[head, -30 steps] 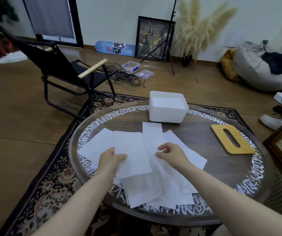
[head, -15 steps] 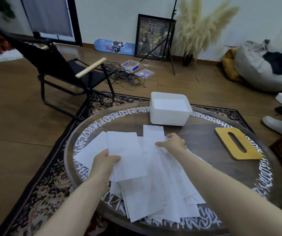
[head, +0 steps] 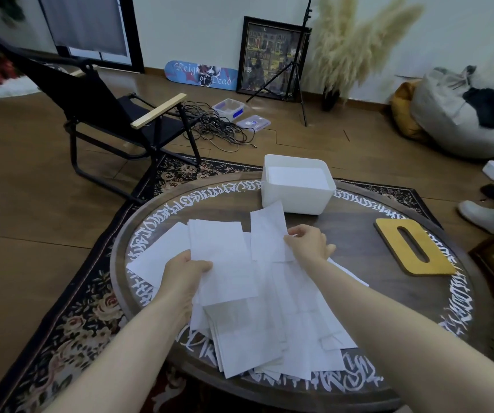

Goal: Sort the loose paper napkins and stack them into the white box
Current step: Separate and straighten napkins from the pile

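At the bottom centre of the frame a loose heap of paper napkins [head: 269,320] fans over the near edge of the round table [head: 359,242], sheets overlapping at odd angles. The left hand [head: 184,275], left of centre, pinches a small gathered stack of napkins [head: 219,257] between thumb and curled fingers, holding it flat above the heap, probably as the tidy pile to which single sheets get added. The right hand [head: 308,244], just right of centre, pinches one napkin [head: 268,234] by its right edge; the sheet stands lifted and tilted, its top corner reaching toward the box, which suggests it is being pulled free to join the stack.

Beyond the hands, in the upper middle, the white box [head: 296,189] sits at the far rim of the table, open-topped, with white inside that may be napkins already stacked. It stands within easy reach, apart from the heap. At mid-right a yellow wooden lid with a slot [head: 414,248] lies flat, set aside well apart from the box.

The table is dark wood with white lettering round its rim, standing on a patterned rug [head: 70,329]. Farther off, on the wooden floor, are a black folding chair [head: 114,114] at upper left, a tangle of cables [head: 216,129], a skateboard deck [head: 201,74] and framed picture [head: 269,55] against the wall, pampas grass [head: 359,46], and a beanbag [head: 463,114] at upper right.
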